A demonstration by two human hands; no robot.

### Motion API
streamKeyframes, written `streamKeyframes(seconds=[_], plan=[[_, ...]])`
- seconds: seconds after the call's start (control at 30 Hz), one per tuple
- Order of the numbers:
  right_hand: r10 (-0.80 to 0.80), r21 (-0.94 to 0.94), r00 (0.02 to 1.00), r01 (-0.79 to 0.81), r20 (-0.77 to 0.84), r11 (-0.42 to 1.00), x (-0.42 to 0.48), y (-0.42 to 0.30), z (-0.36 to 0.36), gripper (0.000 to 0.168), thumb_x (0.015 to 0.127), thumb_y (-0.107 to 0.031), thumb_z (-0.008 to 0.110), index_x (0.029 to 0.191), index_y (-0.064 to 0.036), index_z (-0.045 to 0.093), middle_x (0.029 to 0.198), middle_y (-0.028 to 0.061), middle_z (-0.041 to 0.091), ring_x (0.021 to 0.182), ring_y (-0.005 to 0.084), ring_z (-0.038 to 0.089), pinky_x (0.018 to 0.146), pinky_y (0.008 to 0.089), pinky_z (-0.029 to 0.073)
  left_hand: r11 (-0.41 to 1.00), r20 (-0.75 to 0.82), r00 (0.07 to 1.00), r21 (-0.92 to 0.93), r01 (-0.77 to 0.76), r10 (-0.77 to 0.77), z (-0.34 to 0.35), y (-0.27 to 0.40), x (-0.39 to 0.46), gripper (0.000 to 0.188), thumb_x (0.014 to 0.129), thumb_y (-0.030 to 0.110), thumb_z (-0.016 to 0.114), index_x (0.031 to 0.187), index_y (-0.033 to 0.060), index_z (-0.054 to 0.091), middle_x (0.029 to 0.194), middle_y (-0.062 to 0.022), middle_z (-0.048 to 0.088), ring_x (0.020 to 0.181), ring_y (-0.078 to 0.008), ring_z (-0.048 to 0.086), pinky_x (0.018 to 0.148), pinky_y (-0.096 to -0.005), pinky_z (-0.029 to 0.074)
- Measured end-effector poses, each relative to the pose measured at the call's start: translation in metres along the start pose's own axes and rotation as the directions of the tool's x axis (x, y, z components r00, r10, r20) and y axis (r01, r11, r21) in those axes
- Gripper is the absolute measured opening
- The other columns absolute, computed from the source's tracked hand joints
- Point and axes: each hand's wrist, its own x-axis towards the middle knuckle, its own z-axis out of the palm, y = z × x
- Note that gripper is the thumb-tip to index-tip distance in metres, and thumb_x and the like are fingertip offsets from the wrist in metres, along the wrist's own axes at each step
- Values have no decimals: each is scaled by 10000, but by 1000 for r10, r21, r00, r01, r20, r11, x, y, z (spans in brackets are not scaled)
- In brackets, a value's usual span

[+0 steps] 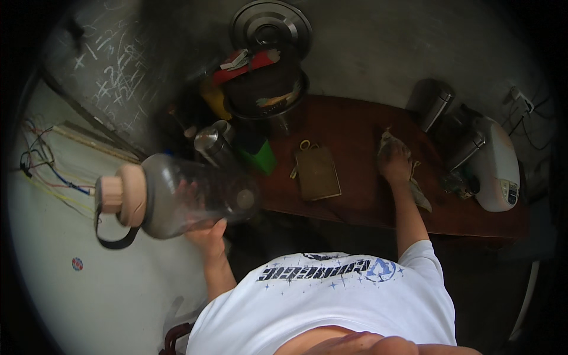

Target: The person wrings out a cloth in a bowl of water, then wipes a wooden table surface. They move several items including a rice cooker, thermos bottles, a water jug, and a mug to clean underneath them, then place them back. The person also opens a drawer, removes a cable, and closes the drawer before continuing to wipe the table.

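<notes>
My left hand (pixel 206 235) grips a large clear plastic water bottle (pixel 177 199), which lies on its side in the air with its peach cap and black carry loop towards the left. Some fingers show blurred through its wall. On the reddish-brown wooden table (pixel 355 133), my right hand (pixel 395 164) presses on a crumpled light cloth (pixel 419 195), whose end trails towards the front edge. Between the hands lies a brown notebook or board (pixel 318 174), with the yellow handles of scissors (pixel 305 144) poking out behind it.
A green container (pixel 264 159) and a steel flask (pixel 211 142) stand behind the bottle. Further back are a dark pot (pixel 262 97) and a round metal lid (pixel 270 31). On the right are steel canisters (pixel 437 106) and a white appliance (pixel 497 164). Loose wires (pixel 66 179) hang at left.
</notes>
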Motion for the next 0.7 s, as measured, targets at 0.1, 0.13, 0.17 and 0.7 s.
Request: streamKeyframes(seconds=[0.1, 0.13, 0.17, 0.7], plan=[[46, -18, 999, -46, 6, 999, 20, -5, 0, 572, 886, -340, 491, 1389, -102, 358, 1436, 140, 364, 1322, 332, 340, 1066, 497, 303, 1000, -30, 1000, 9, -3, 3, -31, -4, 14, 896, 696, 210, 721, 1425, 18, 236, 1454, -143, 315, 1339, -316, 304, 1108, -459, 226], [49, -49, 998, -50, -32, 998, 30, 2, 6, 574, 885, -344, 496, 1388, -104, 361, 1431, 146, 368, 1317, 333, 347, 1061, 498, 308, 1000, -28, 1000, -7, -5, 4, -35, -8, 17, 894, 711, 219, 712, 1431, 11, 225, 1460, -147, 306, 1345, -318, 295, 1109, -460, 223], [49, -80, 996, -54, -70, 995, 44, 11, 15, 575, 883, -348, 501, 1386, -106, 363, 1427, 153, 372, 1311, 335, 354, 1055, 498, 314, 999, -65, 997, -27, 35, -37, -36, -10, 18, 916, 692, 223, 729, 1428, 16, 225, 1456, -149, 304, 1332, -318, 310, 1098, -455, 245], [-646, 321, 763, 602, 40, 731, 105, -155, 54, 240, 800, -45, 536, 1010, -2, 644, 1086, 162, 629, 1042, 304, 559, 984, 393, 404, 966, -300, 950, 211, 151, -83, -29, 10, 5, 920, 711, 286, 696, 1446, 27, 208, 1484, -167, 255, 1354, -351, 269, 1104, -482, 199]])
